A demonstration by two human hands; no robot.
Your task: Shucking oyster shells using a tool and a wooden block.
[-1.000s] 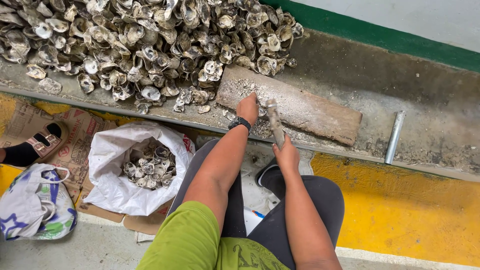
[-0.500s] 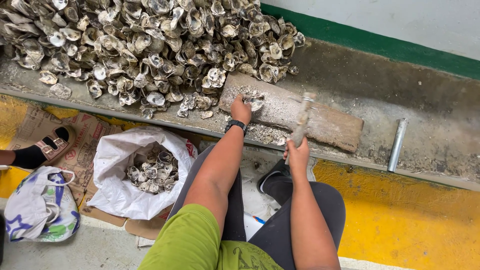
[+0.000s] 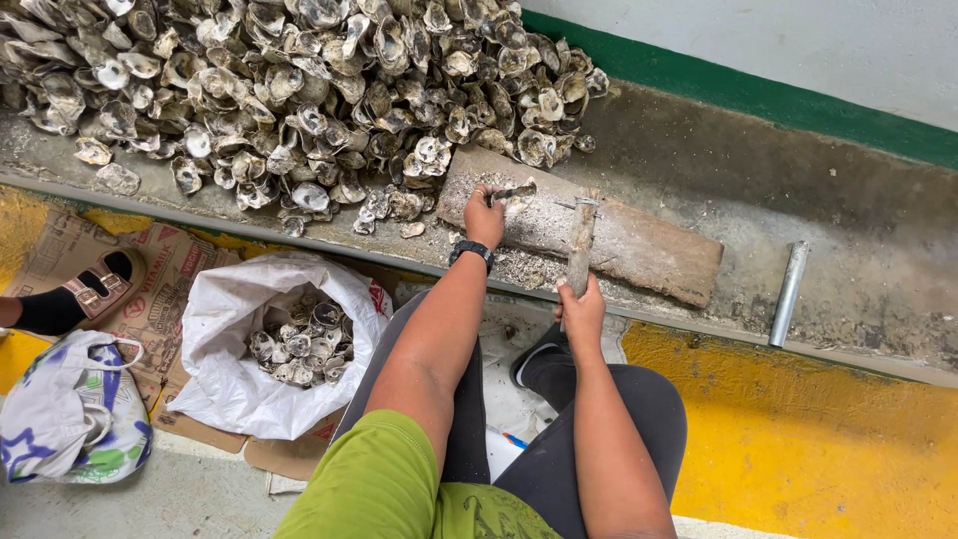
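Observation:
My left hand (image 3: 485, 217) grips an oyster shell (image 3: 514, 192) and holds it down on a worn wooden board (image 3: 639, 245) on the concrete ledge. My right hand (image 3: 582, 304) is closed around the handle of a crusted hammer-like tool (image 3: 581, 240), whose head rests on the board just right of the shell. A black watch (image 3: 471, 252) sits on my left wrist. A big heap of oyster shells (image 3: 299, 90) lies behind and to the left of the board.
A white sack (image 3: 235, 389) holding shells stands on cardboard by my left knee. A patterned bag (image 3: 70, 414) lies at the far left, and another person's sandalled foot (image 3: 85, 289) is there. A metal pipe (image 3: 788, 291) lies right of the board.
The tool swung up from the shell half a second ago, then came back down onto the board. My left hand stayed on the shell.

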